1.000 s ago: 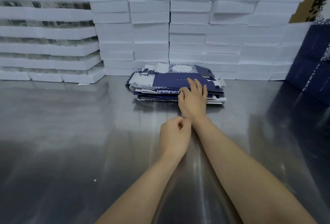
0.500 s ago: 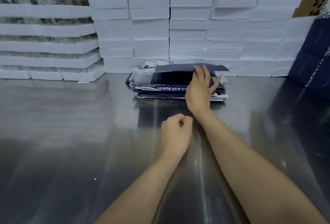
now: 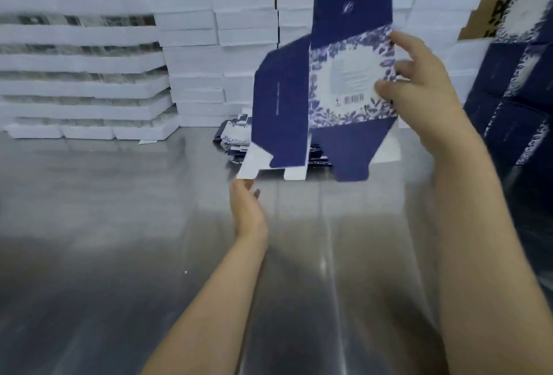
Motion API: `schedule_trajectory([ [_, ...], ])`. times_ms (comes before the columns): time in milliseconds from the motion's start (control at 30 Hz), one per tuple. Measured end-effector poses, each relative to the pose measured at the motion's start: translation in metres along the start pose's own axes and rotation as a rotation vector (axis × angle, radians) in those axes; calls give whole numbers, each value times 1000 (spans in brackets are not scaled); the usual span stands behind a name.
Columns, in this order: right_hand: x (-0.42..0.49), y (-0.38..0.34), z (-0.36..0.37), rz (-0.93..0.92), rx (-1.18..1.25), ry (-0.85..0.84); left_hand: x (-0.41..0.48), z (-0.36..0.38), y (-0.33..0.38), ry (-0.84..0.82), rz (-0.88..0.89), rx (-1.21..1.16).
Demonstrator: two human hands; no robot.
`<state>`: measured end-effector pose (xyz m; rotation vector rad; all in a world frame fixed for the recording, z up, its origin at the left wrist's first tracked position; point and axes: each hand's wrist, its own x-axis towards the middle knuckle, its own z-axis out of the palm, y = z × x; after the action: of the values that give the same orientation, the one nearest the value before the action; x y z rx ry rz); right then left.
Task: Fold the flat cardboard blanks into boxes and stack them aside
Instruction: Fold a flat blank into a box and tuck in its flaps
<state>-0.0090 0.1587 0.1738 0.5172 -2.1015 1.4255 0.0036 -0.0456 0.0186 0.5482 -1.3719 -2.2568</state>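
A flat navy cardboard blank (image 3: 326, 87) with a white floral panel and barcode is held upright in the air. My right hand (image 3: 419, 84) pinches its right edge, thumb on the printed face. My left hand (image 3: 247, 210) is raised just under the blank's lower left white flap, fingers relaxed, at or just short of touching it. Behind the blank lies the pile of flat blanks (image 3: 236, 138) on the steel table (image 3: 104, 225), mostly hidden. Folded navy boxes (image 3: 520, 81) are stacked at the right edge.
Stacks of white foam trays (image 3: 209, 45) line the back of the table, with clear-lidded ones (image 3: 74, 60) at the left. Brown cartons stand behind them.
My right hand has lifted the top blank off the pile and stood it upright. My left hand has uncurled from a fist and risen toward the blank's bottom flap.
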Motion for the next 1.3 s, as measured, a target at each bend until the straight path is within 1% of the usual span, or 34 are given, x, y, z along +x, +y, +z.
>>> schedule_trajectory([
  [67,-8,10,-6,92,39,-76,6,-8,5,-106,-89,-145],
  [133,-12,21,-9,139,18,-102,9,-12,9,-257,-121,-245],
  [200,-12,30,-10,184,12,-140,11,-12,9,-395,-92,-140],
  [267,-13,35,-13,227,-9,-171,7,-10,5,-476,-78,-3],
  [300,-14,38,-15,242,-21,-174,5,-9,1,-497,-77,55],
  [367,-15,42,-13,272,46,-162,3,-7,-4,-543,-92,158],
  [400,-14,42,-11,288,82,-150,2,-6,-5,-562,-113,190],
  [433,-14,43,-7,293,68,-143,3,-6,-5,-570,-144,200],
  [500,-10,45,4,289,-80,-171,6,-4,0,-550,-231,159],
  [567,-11,51,22,281,-156,-232,12,-2,1,-547,-282,83],
  [633,-17,61,45,271,-190,-318,16,-1,-1,-605,-271,13],
  [700,-30,77,68,274,-292,-413,15,-2,-4,-682,-236,6],
  [733,-37,87,78,273,-356,-450,16,-3,-4,-694,-232,-2],
  [767,-46,97,86,263,-428,-477,19,-5,-4,-661,-240,-22],
  [833,-61,116,96,218,-612,-542,29,-7,-3,-475,-265,-21],
  [867,-68,126,99,193,-708,-592,36,-9,-3,-377,-252,-30],
  [900,-72,132,101,175,-777,-644,42,-11,-1,-291,-197,-3],
  [933,-74,137,103,170,-815,-683,45,-13,0,-231,-72,98],
  [967,-74,140,104,169,-829,-702,45,-14,2,-219,125,307],
  [1000,-73,142,107,162,-832,-708,43,-15,2,-256,364,566],
  [1033,-72,143,109,155,-831,-710,42,-12,-5,-349,577,809],
  [1067,-72,144,111,152,-829,-712,40,-7,-14,-476,711,1040],
  [1100,-71,144,113,154,-827,-717,37,-2,-23,-582,766,1263],
  [1133,-70,145,113,164,-826,-726,34,4,-30,-644,761,1471],
  [1167,-69,146,114,182,-827,-739,33,7,-35,-669,704,1629],
  [1233,-67,146,114,217,-825,-753,33,10,-36,-648,550,1766],
  [1300,-66,147,114,239,-818,-743,34,11,-34,-606,468,1792],
])
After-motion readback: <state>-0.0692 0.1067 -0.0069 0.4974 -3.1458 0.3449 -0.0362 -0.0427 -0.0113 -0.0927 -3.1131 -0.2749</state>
